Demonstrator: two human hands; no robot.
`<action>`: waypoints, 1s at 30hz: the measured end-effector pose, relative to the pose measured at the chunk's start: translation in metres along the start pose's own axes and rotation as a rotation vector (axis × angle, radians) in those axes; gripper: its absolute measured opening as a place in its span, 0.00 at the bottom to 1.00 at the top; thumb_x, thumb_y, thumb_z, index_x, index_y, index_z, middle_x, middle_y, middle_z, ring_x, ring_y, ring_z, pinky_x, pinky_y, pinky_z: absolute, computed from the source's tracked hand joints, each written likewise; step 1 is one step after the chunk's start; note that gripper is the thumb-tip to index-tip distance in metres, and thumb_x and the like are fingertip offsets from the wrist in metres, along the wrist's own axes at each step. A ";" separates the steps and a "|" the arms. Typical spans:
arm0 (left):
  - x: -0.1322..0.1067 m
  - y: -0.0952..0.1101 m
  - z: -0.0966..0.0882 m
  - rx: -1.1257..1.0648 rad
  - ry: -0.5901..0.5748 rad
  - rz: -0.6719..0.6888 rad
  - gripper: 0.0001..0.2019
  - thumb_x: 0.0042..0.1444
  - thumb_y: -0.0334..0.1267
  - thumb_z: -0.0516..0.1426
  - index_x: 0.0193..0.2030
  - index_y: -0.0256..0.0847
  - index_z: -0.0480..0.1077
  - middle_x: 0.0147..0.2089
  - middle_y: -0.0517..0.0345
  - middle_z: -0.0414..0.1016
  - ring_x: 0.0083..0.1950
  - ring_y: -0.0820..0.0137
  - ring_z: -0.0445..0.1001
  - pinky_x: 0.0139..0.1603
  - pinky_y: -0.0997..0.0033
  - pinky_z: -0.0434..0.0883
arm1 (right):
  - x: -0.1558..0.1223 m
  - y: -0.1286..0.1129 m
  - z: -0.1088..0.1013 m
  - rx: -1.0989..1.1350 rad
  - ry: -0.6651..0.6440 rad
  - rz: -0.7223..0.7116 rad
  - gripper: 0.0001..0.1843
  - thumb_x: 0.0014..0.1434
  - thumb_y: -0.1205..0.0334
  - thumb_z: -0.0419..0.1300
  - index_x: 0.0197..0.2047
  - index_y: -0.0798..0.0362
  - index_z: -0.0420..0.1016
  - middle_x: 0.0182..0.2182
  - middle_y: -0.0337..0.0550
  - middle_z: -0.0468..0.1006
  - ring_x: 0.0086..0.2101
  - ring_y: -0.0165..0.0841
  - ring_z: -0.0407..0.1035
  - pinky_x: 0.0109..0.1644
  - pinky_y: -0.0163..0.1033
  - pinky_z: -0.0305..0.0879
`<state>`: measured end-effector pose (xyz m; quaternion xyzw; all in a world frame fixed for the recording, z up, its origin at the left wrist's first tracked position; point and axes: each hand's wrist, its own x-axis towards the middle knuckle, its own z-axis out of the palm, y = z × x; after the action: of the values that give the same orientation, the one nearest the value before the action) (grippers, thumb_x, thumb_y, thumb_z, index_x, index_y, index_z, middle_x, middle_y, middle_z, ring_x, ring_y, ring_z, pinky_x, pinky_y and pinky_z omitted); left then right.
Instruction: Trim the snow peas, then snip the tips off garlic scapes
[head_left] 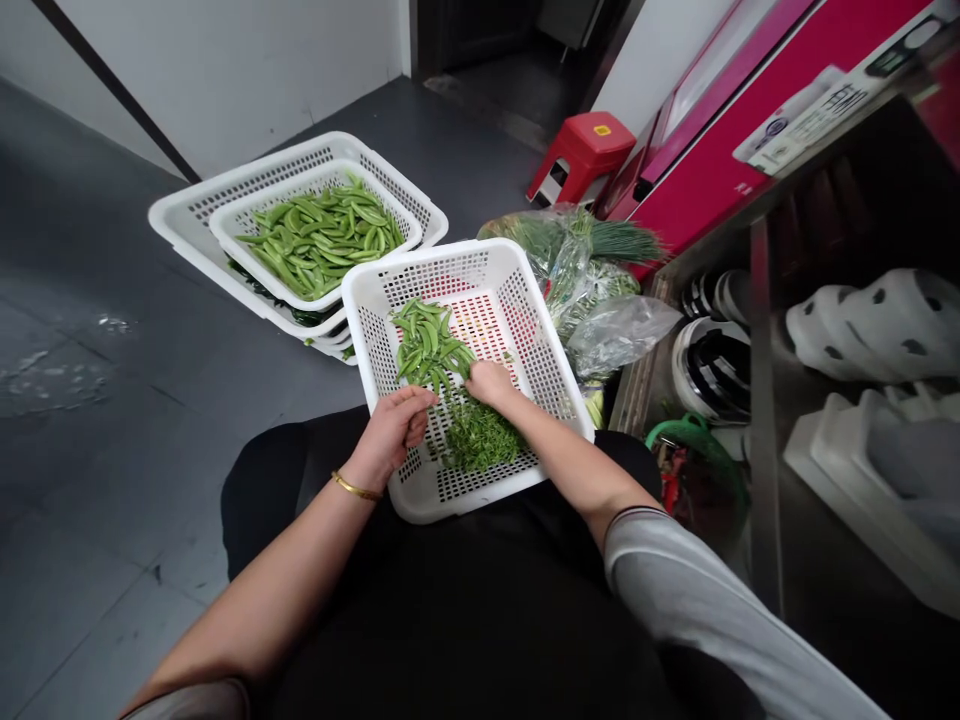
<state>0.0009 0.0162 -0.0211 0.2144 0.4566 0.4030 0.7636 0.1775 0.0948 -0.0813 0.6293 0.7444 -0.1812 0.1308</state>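
Observation:
A white perforated plastic basket (469,255) rests on my lap. Inside it, green pea pods (426,340) lie in a loose pile at the far left. Nearer me is a heap of thin green trimmings (484,440). My left hand (397,425) hovers over the basket's left rim, its thumb and fingers pinched together. Whatever they hold is too small to make out. My right hand (491,383) reaches into the basket with its fingers closed at the right edge of the pod pile. Its fingertips are partly hidden, so what they grip is unclear.
Stacked white baskets (180,215) stand on the floor at the far left, the top one full of pea pods (322,235). Plastic bags of greens (592,290) lie right of my basket. Beyond is a red stool (581,150). Metal shelving (765,450) holding white containers (877,320) runs along the right.

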 end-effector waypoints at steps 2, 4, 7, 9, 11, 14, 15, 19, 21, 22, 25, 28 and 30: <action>-0.001 -0.001 0.001 0.076 0.024 0.010 0.11 0.41 0.39 0.64 0.27 0.36 0.69 0.12 0.72 0.52 0.12 0.83 0.45 0.12 0.82 0.42 | -0.012 0.010 0.000 0.004 0.011 -0.001 0.15 0.60 0.61 0.52 0.44 0.59 0.76 0.42 0.55 0.79 0.43 0.40 0.73 0.44 0.37 0.65; -0.003 -0.002 0.003 0.129 0.041 0.010 0.11 0.41 0.39 0.64 0.26 0.36 0.68 0.11 0.72 0.51 0.12 0.83 0.44 0.12 0.81 0.41 | -0.028 0.020 -0.003 0.010 0.022 -0.022 0.14 0.60 0.61 0.52 0.43 0.56 0.76 0.41 0.50 0.80 0.42 0.37 0.73 0.43 0.35 0.64; -0.004 -0.004 0.003 0.084 0.037 0.042 0.11 0.43 0.40 0.63 0.27 0.36 0.68 0.12 0.74 0.47 0.12 0.84 0.42 0.13 0.81 0.40 | -0.044 0.023 -0.006 0.014 0.041 -0.062 0.13 0.61 0.58 0.52 0.41 0.53 0.76 0.41 0.47 0.79 0.42 0.35 0.73 0.44 0.34 0.64; -0.003 -0.005 0.002 0.012 0.042 0.082 0.10 0.43 0.39 0.63 0.28 0.36 0.68 0.12 0.75 0.45 0.12 0.84 0.42 0.13 0.82 0.40 | -0.042 0.016 -0.006 0.013 0.070 -0.064 0.15 0.63 0.58 0.51 0.43 0.55 0.75 0.43 0.52 0.78 0.43 0.36 0.72 0.44 0.36 0.64; -0.002 -0.005 0.000 -0.022 0.076 0.109 0.10 0.43 0.39 0.62 0.28 0.36 0.68 0.13 0.75 0.45 0.12 0.84 0.42 0.12 0.82 0.41 | -0.031 0.007 -0.005 0.019 0.095 -0.058 0.16 0.63 0.59 0.50 0.45 0.59 0.74 0.45 0.57 0.76 0.44 0.39 0.72 0.45 0.38 0.65; 0.001 -0.005 -0.004 -0.001 0.136 0.142 0.10 0.43 0.39 0.62 0.27 0.36 0.67 0.12 0.74 0.47 0.12 0.83 0.43 0.12 0.82 0.42 | -0.015 -0.001 -0.007 0.048 0.097 -0.056 0.14 0.59 0.62 0.55 0.44 0.62 0.75 0.44 0.61 0.77 0.44 0.41 0.72 0.44 0.39 0.65; 0.001 -0.005 -0.004 0.014 0.151 0.153 0.10 0.43 0.39 0.63 0.27 0.36 0.67 0.12 0.74 0.49 0.12 0.83 0.44 0.12 0.82 0.43 | -0.013 -0.001 -0.010 0.061 0.095 -0.055 0.13 0.58 0.63 0.56 0.43 0.62 0.75 0.43 0.60 0.77 0.43 0.41 0.72 0.43 0.39 0.65; 0.004 -0.010 -0.002 0.108 0.193 0.158 0.13 0.41 0.40 0.65 0.31 0.35 0.71 0.17 0.68 0.62 0.12 0.85 0.47 0.12 0.80 0.43 | -0.037 0.002 -0.020 0.133 0.102 -0.078 0.11 0.58 0.60 0.56 0.39 0.57 0.75 0.38 0.49 0.79 0.39 0.35 0.73 0.40 0.35 0.64; 0.006 -0.013 0.001 0.190 0.172 0.152 0.16 0.40 0.42 0.66 0.34 0.35 0.73 0.15 0.69 0.61 0.12 0.84 0.47 0.13 0.80 0.44 | -0.062 0.000 -0.022 0.223 0.133 -0.164 0.09 0.57 0.57 0.57 0.37 0.53 0.74 0.34 0.41 0.79 0.34 0.30 0.71 0.38 0.32 0.63; 0.006 -0.014 0.002 0.237 0.150 0.153 0.17 0.40 0.43 0.67 0.35 0.35 0.73 0.14 0.70 0.58 0.12 0.83 0.47 0.13 0.79 0.44 | -0.074 -0.003 -0.023 0.283 0.161 -0.217 0.08 0.57 0.57 0.58 0.35 0.53 0.73 0.32 0.39 0.78 0.32 0.28 0.70 0.36 0.31 0.62; 0.005 -0.016 0.004 0.320 0.083 0.155 0.15 0.39 0.44 0.68 0.29 0.36 0.74 0.11 0.71 0.54 0.13 0.82 0.48 0.13 0.78 0.44 | -0.098 -0.009 -0.023 0.487 0.223 -0.373 0.06 0.54 0.60 0.61 0.32 0.54 0.72 0.26 0.36 0.74 0.26 0.26 0.66 0.32 0.32 0.60; 0.001 -0.013 0.002 0.333 -0.001 0.130 0.15 0.40 0.46 0.67 0.27 0.36 0.74 0.11 0.70 0.52 0.13 0.82 0.46 0.14 0.78 0.43 | -0.102 -0.009 -0.028 0.676 0.272 -0.450 0.07 0.55 0.61 0.61 0.36 0.54 0.72 0.29 0.37 0.74 0.28 0.27 0.67 0.34 0.32 0.62; -0.003 -0.010 0.000 0.353 -0.099 0.096 0.15 0.42 0.47 0.66 0.28 0.36 0.75 0.12 0.69 0.51 0.14 0.81 0.46 0.15 0.78 0.43 | -0.101 -0.007 -0.035 0.729 0.334 -0.486 0.06 0.57 0.62 0.59 0.37 0.54 0.72 0.31 0.39 0.74 0.31 0.28 0.68 0.36 0.33 0.63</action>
<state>0.0047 0.0077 -0.0263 0.3862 0.4714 0.3415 0.7155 0.1893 0.0189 -0.0067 0.4620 0.7689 -0.3524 -0.2668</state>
